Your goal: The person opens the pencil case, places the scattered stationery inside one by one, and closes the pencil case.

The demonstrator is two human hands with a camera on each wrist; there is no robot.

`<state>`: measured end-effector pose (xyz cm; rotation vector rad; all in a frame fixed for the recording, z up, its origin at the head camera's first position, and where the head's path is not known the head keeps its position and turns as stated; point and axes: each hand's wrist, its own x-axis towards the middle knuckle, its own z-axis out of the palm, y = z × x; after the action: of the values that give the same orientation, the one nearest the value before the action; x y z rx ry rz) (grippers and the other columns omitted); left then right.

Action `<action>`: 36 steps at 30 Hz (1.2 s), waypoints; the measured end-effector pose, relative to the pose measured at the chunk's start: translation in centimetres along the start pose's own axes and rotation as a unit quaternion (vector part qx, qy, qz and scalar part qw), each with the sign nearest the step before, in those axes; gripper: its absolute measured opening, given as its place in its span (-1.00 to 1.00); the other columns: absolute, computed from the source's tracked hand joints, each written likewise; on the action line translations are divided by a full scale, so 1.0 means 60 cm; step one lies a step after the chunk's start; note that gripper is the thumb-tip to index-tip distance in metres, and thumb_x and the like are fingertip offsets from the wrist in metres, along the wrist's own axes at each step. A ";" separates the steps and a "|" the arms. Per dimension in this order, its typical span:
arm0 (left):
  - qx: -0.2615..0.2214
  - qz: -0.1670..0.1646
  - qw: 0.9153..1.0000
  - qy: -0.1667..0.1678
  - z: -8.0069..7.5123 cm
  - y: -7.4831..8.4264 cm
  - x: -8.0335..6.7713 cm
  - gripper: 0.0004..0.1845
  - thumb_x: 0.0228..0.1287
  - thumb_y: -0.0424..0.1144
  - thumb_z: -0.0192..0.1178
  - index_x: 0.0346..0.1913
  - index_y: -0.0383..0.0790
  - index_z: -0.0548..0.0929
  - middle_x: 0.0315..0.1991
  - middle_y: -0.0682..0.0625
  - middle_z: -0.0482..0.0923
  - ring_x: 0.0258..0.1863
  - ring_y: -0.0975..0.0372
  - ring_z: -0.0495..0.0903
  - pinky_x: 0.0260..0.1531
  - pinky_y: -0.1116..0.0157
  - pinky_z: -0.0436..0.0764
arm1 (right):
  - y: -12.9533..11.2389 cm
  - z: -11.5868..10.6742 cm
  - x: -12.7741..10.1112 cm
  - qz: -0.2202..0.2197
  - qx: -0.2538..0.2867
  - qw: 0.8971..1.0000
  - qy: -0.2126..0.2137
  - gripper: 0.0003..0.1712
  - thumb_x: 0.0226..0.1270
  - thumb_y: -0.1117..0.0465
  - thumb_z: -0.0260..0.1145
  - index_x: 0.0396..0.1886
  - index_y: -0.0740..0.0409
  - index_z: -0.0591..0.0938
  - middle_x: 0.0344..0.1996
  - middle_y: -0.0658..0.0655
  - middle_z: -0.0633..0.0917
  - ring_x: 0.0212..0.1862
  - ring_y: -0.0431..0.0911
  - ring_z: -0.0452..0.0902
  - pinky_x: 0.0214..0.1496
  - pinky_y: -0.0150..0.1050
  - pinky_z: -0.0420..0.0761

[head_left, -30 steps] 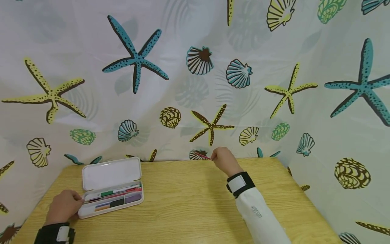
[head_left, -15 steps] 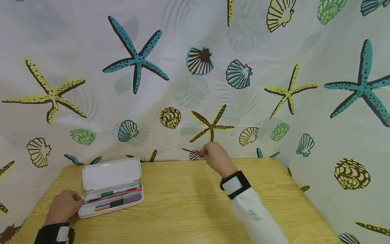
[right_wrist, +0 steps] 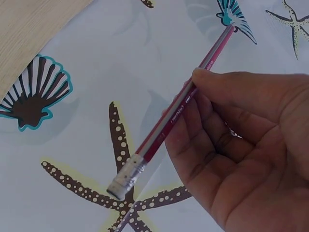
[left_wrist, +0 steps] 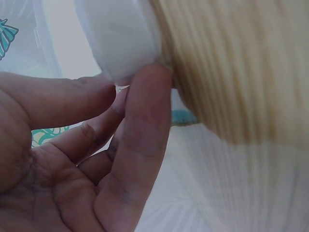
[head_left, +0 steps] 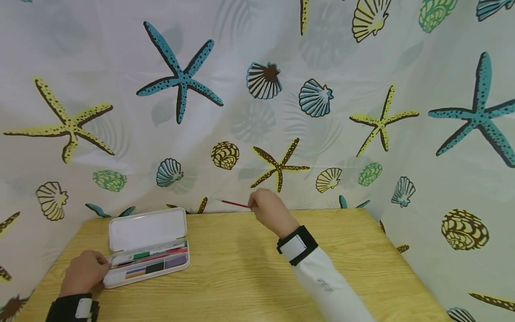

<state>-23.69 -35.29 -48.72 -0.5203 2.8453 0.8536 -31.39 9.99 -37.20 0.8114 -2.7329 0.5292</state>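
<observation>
pinching a red pencil (head_left: pixel 234 204) above the wooden table's (head_left: pixel 241 277) far edge, the right hand (head_left: pixel 268 209) curls its fingers around it; the left hand (head_left: pixel 83 272) grips the open pencil case (head_left: pixel 146 246) at the table's near-left corner.

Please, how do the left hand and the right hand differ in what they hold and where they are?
The left hand grips the open pencil case on the table; the right hand pinches a red pencil in the air, farther away. Both wear wrist straps.
</observation>
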 end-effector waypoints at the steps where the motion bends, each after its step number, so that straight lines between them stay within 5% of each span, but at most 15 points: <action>1: -0.001 -0.001 1.000 0.001 0.000 0.001 0.000 -0.75 0.34 -0.37 0.24 -0.19 -0.62 0.61 -0.38 -0.29 0.58 -0.45 0.05 0.57 -0.49 0.21 0.55 | -0.005 0.002 0.002 -0.005 -0.002 1.000 -0.003 -0.84 0.34 0.50 0.32 -0.32 0.21 0.75 -0.35 0.09 0.66 -0.24 -0.06 0.60 -0.17 -0.22 0.61; 18: -0.004 -0.006 1.000 0.005 -0.004 0.009 -0.008 -0.71 0.36 -0.36 0.22 -0.15 -0.66 0.59 -0.35 -0.33 0.57 -0.45 0.04 0.58 -0.48 0.22 0.55 | -0.099 0.039 0.021 -0.067 -0.022 0.997 -0.024 -0.85 0.44 0.41 0.30 -0.24 0.13 0.74 -0.28 0.04 0.66 -0.10 -0.07 0.61 -0.04 -0.32 0.59; 36: -0.008 0.000 1.000 0.002 -0.005 0.009 -0.012 -0.72 0.37 -0.36 0.21 -0.16 -0.65 0.59 -0.36 -0.32 0.56 -0.46 0.05 0.58 -0.49 0.23 0.56 | -0.202 0.129 0.046 -0.127 -0.073 0.988 -0.050 -0.86 0.36 0.38 0.37 -0.25 0.07 0.78 -0.29 -0.05 0.70 -0.14 -0.20 0.62 -0.05 -0.45 0.54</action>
<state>-23.23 -34.81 -48.04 -0.5251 2.8437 0.8774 -27.77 -3.92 -40.02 1.1537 -2.6609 0.2388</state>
